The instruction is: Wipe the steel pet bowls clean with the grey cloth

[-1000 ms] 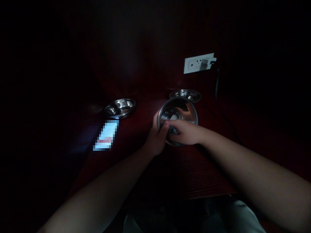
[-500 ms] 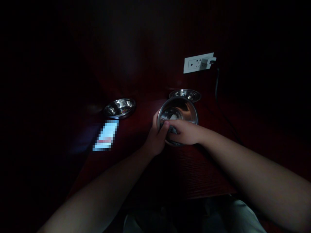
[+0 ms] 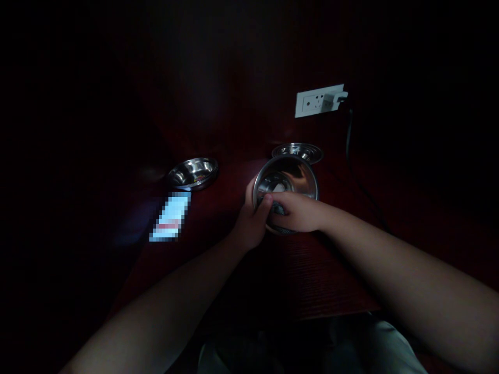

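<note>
A shiny steel bowl [image 3: 302, 177] is tilted so that its open mouth faces me. My left hand [image 3: 251, 223] is closed on its left side, with the thumb over the near rim and the fingers behind the wall. Reaching in over the near rim, my right hand [image 3: 302, 212] is closed on a dark patterned cloth [image 3: 278, 207] pressed to the inside of the bowl. Its fingertips are mostly hidden. A pale patch shows on the bowl's bottom.
Behind the bowl lies a shallow steel dish [image 3: 307, 150]. Another steel dish [image 3: 195, 169] sits to the left, with a lit, blurred-out phone [image 3: 170, 217] in front of it. A wall socket [image 3: 317, 101] holds a plug with a dark cable [image 3: 349, 140]. The dark red table [image 3: 312, 275] is dimly lit.
Both hands, the bowl and the cloth look almost the same. The whole view has shifted very slightly.
</note>
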